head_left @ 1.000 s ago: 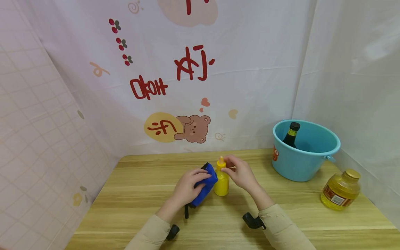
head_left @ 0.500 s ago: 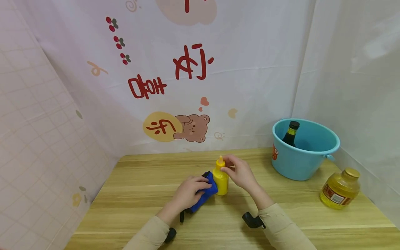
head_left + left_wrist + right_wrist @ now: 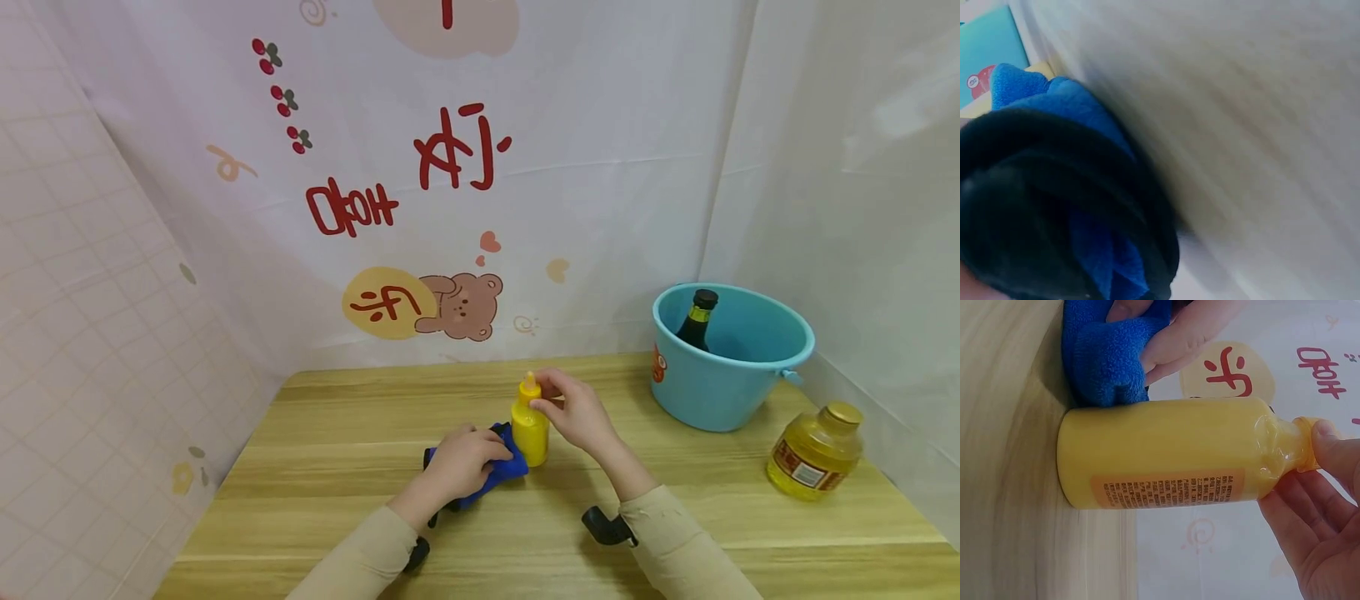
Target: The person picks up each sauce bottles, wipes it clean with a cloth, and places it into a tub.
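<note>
A yellow squeeze bottle (image 3: 531, 433) with a pointed cap stands upright on the wooden table. My right hand (image 3: 573, 412) pinches it at the neck, thumb and fingers around the collar, as the right wrist view shows. In my left hand (image 3: 465, 462) is a bunched blue cloth (image 3: 1107, 362) with black edging, pressed against the lower side of the bottle (image 3: 1166, 453). Folds of the cloth (image 3: 1069, 103) and its black border fill much of the left wrist view, hiding most of that hand there.
To the right stands a light blue bucket (image 3: 697, 400) with a dark bottle (image 3: 696, 321) inside. In front of it is a jar of yellow oil (image 3: 813, 458) with a gold lid. A printed curtain (image 3: 600, 167) hangs behind the table (image 3: 360, 417).
My left hand has slid down and slightly toward me with the cloth, lower along the bottle. The right hand keeps its pinch on the neck, and the bottle stays put.
</note>
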`<state>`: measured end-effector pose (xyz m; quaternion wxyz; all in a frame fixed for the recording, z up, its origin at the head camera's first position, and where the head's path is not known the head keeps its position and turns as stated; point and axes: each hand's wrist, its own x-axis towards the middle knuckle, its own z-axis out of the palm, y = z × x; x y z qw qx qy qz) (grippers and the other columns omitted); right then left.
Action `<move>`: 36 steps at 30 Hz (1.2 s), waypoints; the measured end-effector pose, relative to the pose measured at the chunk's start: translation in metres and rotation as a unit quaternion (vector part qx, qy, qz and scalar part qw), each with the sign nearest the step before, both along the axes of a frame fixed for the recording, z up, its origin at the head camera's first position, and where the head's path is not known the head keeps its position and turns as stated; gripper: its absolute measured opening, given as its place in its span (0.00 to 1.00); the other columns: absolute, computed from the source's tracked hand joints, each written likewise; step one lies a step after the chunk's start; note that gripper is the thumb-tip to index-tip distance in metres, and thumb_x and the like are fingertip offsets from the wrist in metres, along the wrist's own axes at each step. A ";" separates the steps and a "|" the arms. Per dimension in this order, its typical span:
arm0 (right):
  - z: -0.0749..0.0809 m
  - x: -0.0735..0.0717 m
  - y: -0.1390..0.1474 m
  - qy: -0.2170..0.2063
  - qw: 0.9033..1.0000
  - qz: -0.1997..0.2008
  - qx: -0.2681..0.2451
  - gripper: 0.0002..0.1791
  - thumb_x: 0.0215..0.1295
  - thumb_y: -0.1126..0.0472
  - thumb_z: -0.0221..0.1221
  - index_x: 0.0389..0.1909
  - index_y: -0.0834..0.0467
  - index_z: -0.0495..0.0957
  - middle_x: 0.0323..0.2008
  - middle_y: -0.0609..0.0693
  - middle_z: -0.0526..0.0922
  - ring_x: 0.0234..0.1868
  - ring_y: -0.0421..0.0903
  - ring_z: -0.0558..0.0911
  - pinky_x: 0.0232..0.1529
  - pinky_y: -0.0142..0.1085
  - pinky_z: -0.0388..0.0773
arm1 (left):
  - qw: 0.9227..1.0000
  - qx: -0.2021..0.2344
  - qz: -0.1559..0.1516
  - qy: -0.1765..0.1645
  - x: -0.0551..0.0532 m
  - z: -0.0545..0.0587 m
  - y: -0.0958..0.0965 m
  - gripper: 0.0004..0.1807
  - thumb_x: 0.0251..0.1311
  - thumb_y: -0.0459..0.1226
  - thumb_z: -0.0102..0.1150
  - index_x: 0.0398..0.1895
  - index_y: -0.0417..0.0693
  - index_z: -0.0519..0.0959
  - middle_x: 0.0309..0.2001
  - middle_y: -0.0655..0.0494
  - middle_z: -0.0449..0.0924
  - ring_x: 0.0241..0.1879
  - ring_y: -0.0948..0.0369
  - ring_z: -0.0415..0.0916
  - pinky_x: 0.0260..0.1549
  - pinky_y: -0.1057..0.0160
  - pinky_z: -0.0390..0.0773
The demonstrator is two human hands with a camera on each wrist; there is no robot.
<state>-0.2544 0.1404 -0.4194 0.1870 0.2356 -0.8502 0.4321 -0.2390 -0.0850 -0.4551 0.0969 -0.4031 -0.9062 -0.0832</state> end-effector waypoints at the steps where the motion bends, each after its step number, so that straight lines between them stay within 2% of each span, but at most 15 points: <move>1: 0.000 0.000 0.000 0.000 1.000 -0.001 0.000 0.17 0.61 0.69 0.66 0.51 0.60 0.79 0.38 0.52 0.84 0.39 0.49 0.84 0.40 0.39 0.84 | 1.000 0.000 -0.001 -0.003 -0.001 0.001 0.000 0.16 0.56 0.29 0.69 0.45 0.57 0.88 0.47 0.60 0.84 0.47 0.59 0.79 0.46 0.61 0.77; 5: 0.000 0.000 0.000 0.003 1.000 -0.001 0.001 0.17 0.61 0.69 0.67 0.50 0.60 0.79 0.38 0.52 0.84 0.38 0.49 0.84 0.39 0.39 0.84 | 1.000 0.005 -0.006 -0.027 -0.004 0.004 -0.003 0.16 0.56 0.28 0.68 0.46 0.55 0.88 0.46 0.60 0.85 0.48 0.60 0.80 0.49 0.60 0.77; 9: 0.001 0.000 0.000 0.002 1.000 0.001 0.003 0.17 0.60 0.69 0.67 0.50 0.60 0.79 0.38 0.51 0.84 0.38 0.48 0.84 0.39 0.39 0.84 | 0.997 0.046 0.018 -0.054 -0.008 0.015 -0.013 0.17 0.57 0.26 0.66 0.48 0.52 0.87 0.48 0.58 0.84 0.50 0.58 0.81 0.50 0.57 0.79; 12: 0.001 0.000 0.000 -0.003 1.000 0.000 0.001 0.16 0.60 0.69 0.67 0.50 0.60 0.79 0.38 0.51 0.84 0.38 0.48 0.84 0.39 0.39 0.84 | 0.994 0.093 0.034 -0.052 -0.012 0.026 -0.022 0.18 0.58 0.26 0.65 0.51 0.50 0.86 0.51 0.55 0.83 0.51 0.55 0.80 0.51 0.55 0.79; 16: 0.002 0.001 0.000 -0.011 1.000 -0.003 -0.002 0.16 0.60 0.69 0.67 0.49 0.59 0.79 0.38 0.51 0.84 0.38 0.48 0.84 0.40 0.39 0.84 | 0.988 0.147 0.020 -0.040 -0.016 0.043 -0.027 0.18 0.59 0.26 0.65 0.51 0.49 0.86 0.54 0.52 0.82 0.54 0.52 0.78 0.54 0.53 0.77; 20: 0.003 0.001 0.000 -0.012 1.000 -0.002 -0.001 0.16 0.60 0.69 0.67 0.50 0.59 0.79 0.38 0.51 0.84 0.39 0.48 0.84 0.40 0.40 0.84 | 0.981 0.192 0.008 -0.028 -0.014 0.060 -0.025 0.19 0.58 0.26 0.66 0.52 0.50 0.86 0.55 0.52 0.81 0.57 0.50 0.77 0.56 0.51 0.75; 24: 0.002 0.001 0.000 -0.014 1.000 0.001 -0.002 0.17 0.60 0.69 0.67 0.50 0.59 0.79 0.38 0.51 0.84 0.39 0.48 0.84 0.40 0.40 0.84 | 0.976 0.216 -0.005 0.000 -0.010 0.069 -0.020 0.20 0.57 0.26 0.67 0.52 0.52 0.85 0.57 0.53 0.80 0.57 0.51 0.76 0.56 0.51 0.76; 28: 0.002 0.000 0.000 -0.013 1.000 0.002 -0.006 0.16 0.61 0.69 0.66 0.50 0.59 0.79 0.37 0.50 0.84 0.39 0.48 0.84 0.40 0.41 0.84 | 0.974 0.224 -0.026 0.033 -0.007 0.069 -0.012 0.20 0.56 0.27 0.68 0.51 0.52 0.86 0.56 0.52 0.81 0.56 0.50 0.76 0.56 0.51 0.75; 31: 0.001 -0.001 0.001 -0.010 1.000 0.003 -0.007 0.16 0.61 0.69 0.66 0.50 0.59 0.79 0.37 0.50 0.84 0.39 0.48 0.84 0.40 0.41 0.84 | 0.972 0.225 -0.035 0.050 -0.006 0.064 -0.007 0.19 0.56 0.27 0.69 0.51 0.52 0.86 0.56 0.51 0.81 0.55 0.50 0.77 0.54 0.50 0.76; 36: 0.000 -0.001 0.001 -0.007 1.000 0.007 -0.009 0.16 0.61 0.70 0.66 0.50 0.59 0.79 0.38 0.51 0.84 0.40 0.49 0.85 0.40 0.41 0.84 | 0.969 0.237 -0.034 0.055 -0.007 0.053 -0.003 0.20 0.56 0.27 0.69 0.51 0.52 0.86 0.56 0.50 0.80 0.55 0.50 0.76 0.54 0.50 0.77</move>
